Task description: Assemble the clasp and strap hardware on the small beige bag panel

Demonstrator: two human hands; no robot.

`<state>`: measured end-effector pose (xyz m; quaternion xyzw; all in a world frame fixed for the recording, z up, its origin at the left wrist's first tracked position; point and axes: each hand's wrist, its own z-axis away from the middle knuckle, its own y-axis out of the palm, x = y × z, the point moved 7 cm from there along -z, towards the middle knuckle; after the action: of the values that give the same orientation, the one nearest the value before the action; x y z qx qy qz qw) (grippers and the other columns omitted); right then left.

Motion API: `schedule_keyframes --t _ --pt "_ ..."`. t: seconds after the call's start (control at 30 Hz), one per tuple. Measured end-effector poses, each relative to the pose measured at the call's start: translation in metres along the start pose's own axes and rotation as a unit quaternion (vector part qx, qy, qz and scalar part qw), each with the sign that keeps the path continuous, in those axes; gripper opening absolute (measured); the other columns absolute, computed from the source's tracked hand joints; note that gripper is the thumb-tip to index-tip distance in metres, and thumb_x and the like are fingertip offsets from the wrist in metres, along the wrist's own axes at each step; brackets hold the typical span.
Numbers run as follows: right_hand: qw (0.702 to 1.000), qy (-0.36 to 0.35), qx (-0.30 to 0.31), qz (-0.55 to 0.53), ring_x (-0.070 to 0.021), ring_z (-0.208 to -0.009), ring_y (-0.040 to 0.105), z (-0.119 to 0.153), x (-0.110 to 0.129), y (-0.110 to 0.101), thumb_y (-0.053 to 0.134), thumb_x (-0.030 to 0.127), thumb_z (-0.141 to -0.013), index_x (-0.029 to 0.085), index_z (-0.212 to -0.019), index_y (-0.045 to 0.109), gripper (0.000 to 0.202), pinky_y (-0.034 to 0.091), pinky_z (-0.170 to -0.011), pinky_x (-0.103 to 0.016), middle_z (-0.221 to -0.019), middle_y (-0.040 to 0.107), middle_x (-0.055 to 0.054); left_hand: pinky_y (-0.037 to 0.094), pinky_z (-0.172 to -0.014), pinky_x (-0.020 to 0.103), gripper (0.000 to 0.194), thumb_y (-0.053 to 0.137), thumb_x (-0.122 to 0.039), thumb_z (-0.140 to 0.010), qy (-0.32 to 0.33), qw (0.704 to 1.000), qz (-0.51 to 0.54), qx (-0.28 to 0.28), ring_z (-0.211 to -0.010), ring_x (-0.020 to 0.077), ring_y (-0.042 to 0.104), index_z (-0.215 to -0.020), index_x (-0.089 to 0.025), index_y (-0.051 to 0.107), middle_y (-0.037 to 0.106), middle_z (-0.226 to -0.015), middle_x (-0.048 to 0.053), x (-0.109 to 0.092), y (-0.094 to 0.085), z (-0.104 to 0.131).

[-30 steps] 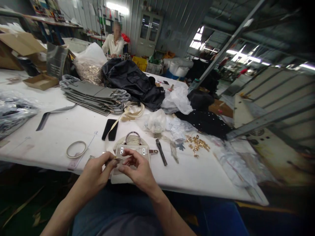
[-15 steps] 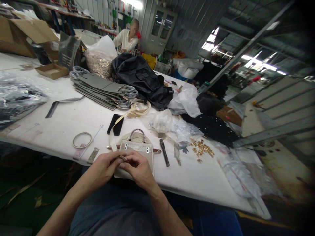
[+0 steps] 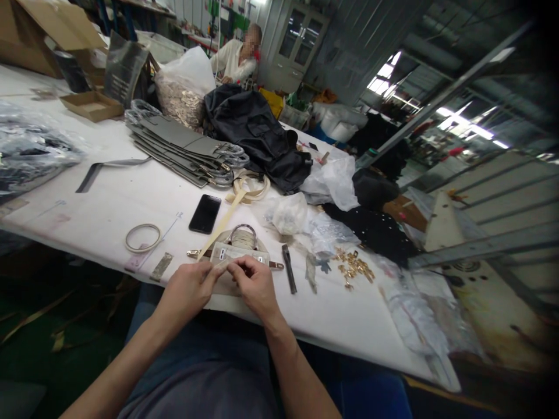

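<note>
A small beige handbag [image 3: 238, 251] with a wrapped round handle lies at the near edge of the white table [image 3: 109, 203]. My left hand [image 3: 188, 289] and my right hand [image 3: 255, 286] meet over its front flap, fingertips pinching a cream strap [image 3: 220, 228] end that runs up and away across the table. Both hands cover the lower half of the bag. A dark slim tool [image 3: 288, 277] lies just right of the bag, and a pile of gold metal fittings [image 3: 353, 266] lies further right.
A black phone [image 3: 205, 213], a cream ring [image 3: 142, 237] and a stack of grey bag panels [image 3: 183, 152] lie to the left and behind. Black fabric [image 3: 257, 134], plastic bags [image 3: 332, 180] and cardboard boxes crowd the back. Another person [image 3: 238, 57] sits at the far end.
The view has shifted, so the table appears lower and further right. My hands have moved up onto the bag's flap and pulled the strap end taut between the fingertips.
</note>
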<state>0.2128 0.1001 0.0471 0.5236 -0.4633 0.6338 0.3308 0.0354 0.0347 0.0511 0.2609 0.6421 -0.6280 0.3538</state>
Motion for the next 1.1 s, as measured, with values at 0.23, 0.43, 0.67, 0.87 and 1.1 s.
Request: schedule_keyframes --t 0.23,0.43,0.67,0.87,1.1 --pt "0.981 -0.104 -0.033 0.160 -0.0232 -0.097 0.072 -0.028 0.002 0.007 0.073 0.021 -0.106 0.022 -0.095 0.078 0.013 0.051 -0.090 -0.037 -0.098 0.079 -0.004 0.035 -0.071 0.038 0.045 0.062 -0.057 -0.119 -0.061 0.979 -0.190 -0.026 -0.090 0.0349 0.078 -0.093 -0.023 0.077 0.080 -0.090 0.012 0.007 0.007 -0.004" --pt "0.971 -0.116 0.004 0.207 -0.0249 -0.098 0.072 -0.052 -0.001 0.012 0.073 0.018 -0.105 0.022 -0.093 0.076 0.013 0.051 -0.092 -0.039 -0.100 0.079 -0.005 0.041 -0.071 0.040 0.040 0.051 -0.045 -0.123 -0.080 0.975 -0.206 -0.018 -0.091 0.0349 0.080 -0.099 -0.024 0.075 0.081 -0.094 0.011 0.005 0.017 -0.008" --pt "0.969 -0.106 0.024 0.223 -0.0248 -0.093 0.072 -0.062 -0.008 0.014 0.075 0.016 -0.103 0.022 -0.090 0.076 0.015 0.051 -0.090 -0.039 -0.095 0.080 -0.005 0.052 -0.077 0.042 0.033 0.058 -0.041 -0.119 -0.099 0.965 -0.240 0.013 -0.094 0.0382 0.081 -0.103 -0.021 0.080 0.081 -0.095 0.014 -0.008 0.019 -0.008" --pt "0.969 -0.101 0.024 0.222 -0.0252 -0.096 0.073 -0.065 -0.012 0.014 0.075 0.017 -0.104 0.022 -0.092 0.077 0.013 0.053 -0.093 -0.040 -0.097 0.081 -0.005 0.058 -0.080 0.044 0.036 0.055 -0.040 -0.119 -0.114 0.965 -0.237 0.021 -0.096 0.0394 0.081 -0.105 -0.020 0.081 0.081 -0.099 0.015 -0.007 0.026 -0.013" --pt "0.968 -0.098 0.018 0.230 -0.0258 -0.096 0.072 -0.066 -0.011 0.018 0.075 0.017 -0.102 0.021 -0.090 0.076 0.013 0.055 -0.096 -0.041 -0.096 0.080 -0.007 0.058 -0.085 0.041 0.038 0.053 -0.040 -0.120 -0.123 0.966 -0.227 0.030 -0.098 0.0376 0.082 -0.108 -0.018 0.081 0.081 -0.100 0.018 -0.002 0.029 -0.014"
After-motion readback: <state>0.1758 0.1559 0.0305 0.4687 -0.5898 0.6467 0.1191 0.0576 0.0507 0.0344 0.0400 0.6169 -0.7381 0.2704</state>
